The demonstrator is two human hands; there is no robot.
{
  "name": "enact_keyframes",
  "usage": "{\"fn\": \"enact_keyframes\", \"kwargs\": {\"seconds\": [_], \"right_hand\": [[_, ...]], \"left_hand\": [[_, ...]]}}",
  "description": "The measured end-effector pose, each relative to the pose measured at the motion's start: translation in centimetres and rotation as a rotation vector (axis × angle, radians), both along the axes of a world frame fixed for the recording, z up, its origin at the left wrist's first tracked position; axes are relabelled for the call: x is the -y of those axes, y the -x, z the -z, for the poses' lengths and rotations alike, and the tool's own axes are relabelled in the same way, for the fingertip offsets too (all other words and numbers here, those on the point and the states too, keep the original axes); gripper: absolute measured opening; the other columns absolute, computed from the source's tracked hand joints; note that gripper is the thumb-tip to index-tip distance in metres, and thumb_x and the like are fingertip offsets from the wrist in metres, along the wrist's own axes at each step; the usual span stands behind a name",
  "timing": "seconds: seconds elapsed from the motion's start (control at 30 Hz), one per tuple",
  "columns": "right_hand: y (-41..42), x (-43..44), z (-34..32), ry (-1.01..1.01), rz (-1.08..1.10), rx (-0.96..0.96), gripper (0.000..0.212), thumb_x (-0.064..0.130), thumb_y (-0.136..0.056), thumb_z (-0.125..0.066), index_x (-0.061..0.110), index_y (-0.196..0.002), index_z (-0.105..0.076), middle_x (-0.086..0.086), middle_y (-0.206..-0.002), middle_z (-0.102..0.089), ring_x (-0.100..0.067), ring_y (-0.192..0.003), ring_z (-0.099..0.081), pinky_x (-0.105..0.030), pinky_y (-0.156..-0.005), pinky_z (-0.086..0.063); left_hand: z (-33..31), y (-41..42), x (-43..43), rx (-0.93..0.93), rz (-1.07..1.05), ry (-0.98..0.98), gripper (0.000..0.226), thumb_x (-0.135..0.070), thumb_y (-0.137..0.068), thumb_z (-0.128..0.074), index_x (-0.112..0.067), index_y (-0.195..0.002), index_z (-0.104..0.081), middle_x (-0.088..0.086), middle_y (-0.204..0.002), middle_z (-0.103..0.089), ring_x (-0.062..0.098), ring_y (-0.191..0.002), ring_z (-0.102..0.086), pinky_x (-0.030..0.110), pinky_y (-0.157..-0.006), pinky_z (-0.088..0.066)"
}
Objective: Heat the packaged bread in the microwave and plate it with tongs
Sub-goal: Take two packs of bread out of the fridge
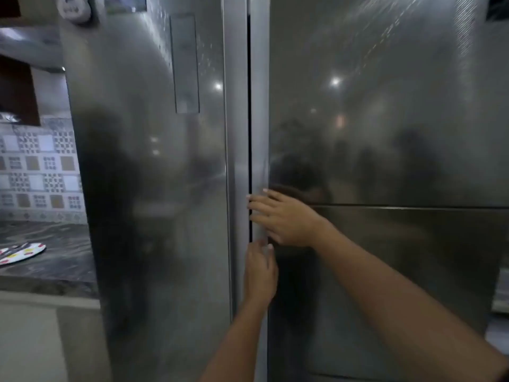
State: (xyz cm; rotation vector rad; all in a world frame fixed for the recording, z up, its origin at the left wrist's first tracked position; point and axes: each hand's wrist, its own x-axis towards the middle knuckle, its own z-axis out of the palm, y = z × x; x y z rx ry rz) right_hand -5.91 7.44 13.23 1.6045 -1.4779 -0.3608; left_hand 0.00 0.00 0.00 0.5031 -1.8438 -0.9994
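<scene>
Straight ahead, blocked by two shut steel fridge doors, left door (154,188) and right door (385,119), only a thin dark seam (249,133) between. Both hands, left hand (260,274) and right hand (283,216), pressed at that seam. Open room far left over the tabletop (55,260), bar a patterned plate (22,253).

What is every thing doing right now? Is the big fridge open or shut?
Left fridge door: shut.
Right fridge door: shut.
Right hand: fingers at the right door's edge by the gap.
Left hand: just below it, fingers at that same edge.
Plate: lying flat on the counter.
</scene>
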Motion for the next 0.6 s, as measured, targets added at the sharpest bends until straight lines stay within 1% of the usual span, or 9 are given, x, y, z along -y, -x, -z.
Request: {"fn": "enact_keyframes", "kwargs": {"seconds": [0.07,0.17,0.23,0.3,0.37,0.4,0.47,0.53,0.6], "right_hand": [[0.6,1.5,-0.5,-0.016,0.057,-0.047,0.04,0.034,-0.074,-0.064,0.016,-0.109,-0.07,-0.008,-0.122,-0.066,-0.022,-0.121,-0.058,-0.042,-0.101,-0.044],[1.5,2.1,-0.1,-0.081,0.203,-0.047,0.045,0.032,-0.083,-0.036,0.017,-0.107,-0.07,-0.007,-0.119,-0.067,-0.023,-0.12,-0.058,-0.043,-0.107,-0.038],[1.9,2.2,1.2,-0.104,0.289,-0.082,0.051,0.032,-0.087,-0.026,0.017,-0.099,-0.072,-0.008,-0.114,-0.068,-0.025,-0.119,-0.057,-0.047,-0.112,-0.028],[2.1,2.3,2.2,-0.094,0.291,-0.158,0.049,0.033,-0.089,-0.028,0.016,-0.085,-0.074,-0.007,-0.098,-0.071,-0.026,-0.109,-0.061,-0.049,-0.113,-0.029],[1.7,2.8,2.6,-0.09,0.301,-0.169,0.041,0.034,-0.087,-0.039,0.015,-0.081,-0.074,-0.006,-0.089,-0.071,-0.025,-0.098,-0.064,-0.046,-0.111,-0.036],[1.4,3.0,2.9,-0.071,0.307,-0.164,0.038,0.035,-0.087,-0.042,0.015,-0.085,-0.074,-0.006,-0.092,-0.072,-0.024,-0.1,-0.063,-0.044,-0.111,-0.036],[0.8,3.3,3.3,-0.048,0.38,-0.176,0.044,0.036,-0.094,-0.035,0.011,-0.112,-0.067,-0.01,-0.12,-0.064,-0.026,-0.122,-0.052,-0.043,-0.118,-0.023],[0.7,3.5,3.8,-0.059,0.451,-0.188,0.051,0.034,-0.099,-0.025,0.005,-0.136,-0.045,-0.015,-0.145,-0.041,-0.03,-0.14,-0.029,-0.043,-0.12,-0.005],[0.1,3.5,3.6,-0.081,0.49,-0.181,0.053,0.033,-0.1,-0.024,0.003,-0.141,-0.035,-0.017,-0.152,-0.03,-0.031,-0.143,-0.019,-0.043,-0.12,-0.001]], "left_hand": [[1.1,0.9,0.4,0.05,0.075,-0.09,0.035,-0.045,-0.097,-0.032,-0.018,-0.106,-0.052,0.0,-0.092,-0.058,0.017,-0.082,-0.057,0.025,-0.062,-0.043],[2.8,1.1,0.8,0.098,0.2,-0.17,0.027,-0.041,-0.099,-0.031,-0.023,-0.104,-0.051,0.0,-0.097,-0.06,0.013,-0.087,-0.057,0.025,-0.072,-0.047],[3.7,1.1,1.2,0.113,0.245,-0.18,0.025,-0.041,-0.099,-0.03,-0.025,-0.104,-0.048,0.0,-0.1,-0.058,0.006,-0.086,-0.054,0.019,-0.074,-0.043],[3.7,1.0,1.6,0.148,0.28,-0.192,0.024,-0.04,-0.1,-0.03,-0.022,-0.101,-0.046,0.002,-0.099,-0.053,0.005,-0.082,-0.048,0.013,-0.069,-0.037],[3.0,0.9,1.9,0.211,0.303,-0.181,0.026,-0.04,-0.1,-0.028,-0.018,-0.1,-0.043,0.004,-0.098,-0.049,0.006,-0.08,-0.045,0.014,-0.065,-0.034],[2.8,0.9,1.9,0.243,0.302,-0.179,0.027,-0.039,-0.1,-0.028,-0.017,-0.099,-0.042,0.005,-0.097,-0.048,0.008,-0.08,-0.044,0.017,-0.063,-0.035],[2.6,0.7,1.9,0.261,0.309,-0.195,0.023,-0.037,-0.101,-0.026,-0.019,-0.1,-0.04,0.004,-0.098,-0.046,0.009,-0.083,-0.044,0.023,-0.067,-0.035],[2.5,0.5,1.7,0.249,0.331,-0.211,0.019,-0.036,-0.101,-0.025,-0.025,-0.093,-0.039,-0.006,-0.092,-0.045,0.007,-0.083,-0.042,0.017,-0.064,-0.034],[2.4,0.4,1.7,0.244,0.356,-0.228,0.017,-0.037,-0.101,-0.025,-0.032,-0.089,-0.036,-0.016,-0.08,-0.036,0.0,-0.075,-0.038,0.01,-0.062,-0.029]]}}
